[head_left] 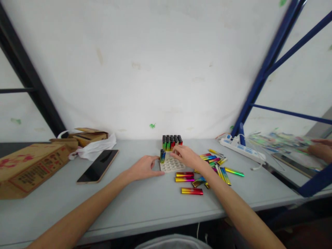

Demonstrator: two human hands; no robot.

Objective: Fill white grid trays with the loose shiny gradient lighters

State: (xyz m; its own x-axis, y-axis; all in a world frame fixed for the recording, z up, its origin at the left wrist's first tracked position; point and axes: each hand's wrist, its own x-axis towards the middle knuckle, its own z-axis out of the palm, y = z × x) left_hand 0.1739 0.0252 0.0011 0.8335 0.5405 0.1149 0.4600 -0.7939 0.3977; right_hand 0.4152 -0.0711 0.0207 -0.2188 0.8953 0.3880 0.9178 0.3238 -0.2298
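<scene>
A white tray (169, 167) with rows of round holes lies at the middle of the table. One dark blue-green lighter (162, 156) stands upright at its back left corner. My left hand (145, 167) is at the tray's left edge, thumb and fingers apart, with nothing between them. My right hand (183, 154) reaches over the tray's back right part, fingers bent together; what they hold, if anything, is hidden. Behind the tray several black-topped lighters (172, 143) stand in a tight block. Shiny multicoloured lighters (192, 191) lie loose to the right, partly beneath my right forearm.
On the left are a phone (98, 166), a cardboard box (33, 166), a white plastic bag (97, 148) and a smaller open box (89, 136). A white power strip (243, 150) lies at the right, near blue frame bars. Another person's hand (321, 150) shows at the far right.
</scene>
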